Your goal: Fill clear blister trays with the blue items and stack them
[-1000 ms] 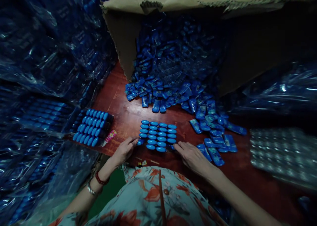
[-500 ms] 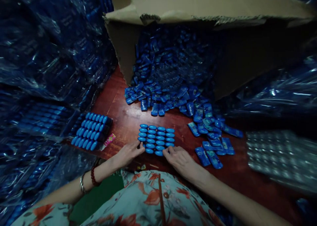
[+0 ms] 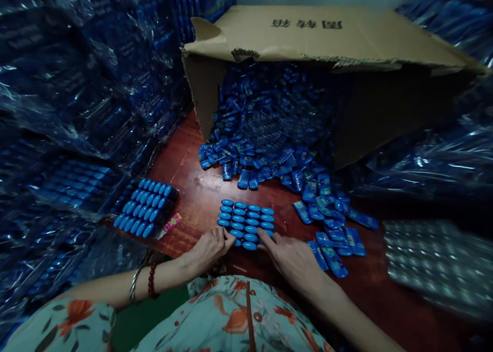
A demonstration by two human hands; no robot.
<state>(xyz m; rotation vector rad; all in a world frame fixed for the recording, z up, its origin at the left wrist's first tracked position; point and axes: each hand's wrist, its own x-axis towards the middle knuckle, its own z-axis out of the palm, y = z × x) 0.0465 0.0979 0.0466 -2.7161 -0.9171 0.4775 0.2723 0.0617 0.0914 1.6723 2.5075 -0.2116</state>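
A block of glossy blue oval-topped packs [image 3: 246, 219] stands in neat rows on the red-brown table in front of me. At its near left corner, my left hand [image 3: 210, 246] has its fingers curled and closed against the packs. My right hand [image 3: 287, 253] grips the near right corner, with the index finger lying on the end packs and the other fingers bent. My hands cover part of the lowest row. Whether a tray sits under the packs I cannot tell.
A cardboard box [image 3: 308, 36] lies on its side, and loose blue packs [image 3: 269, 151] spill from it. Another block of blue packs [image 3: 144, 205] sits left, near a pink wrapper [image 3: 172, 221]. Clear plastic blister trays [image 3: 435, 264] are stacked right. Plastic-wrapped blue stacks [image 3: 77, 85] rise at left.
The view has tilted up, so more of the box top shows. My left hand has moved inward along the near edge; my right index finger has moved onto the right-hand packs.
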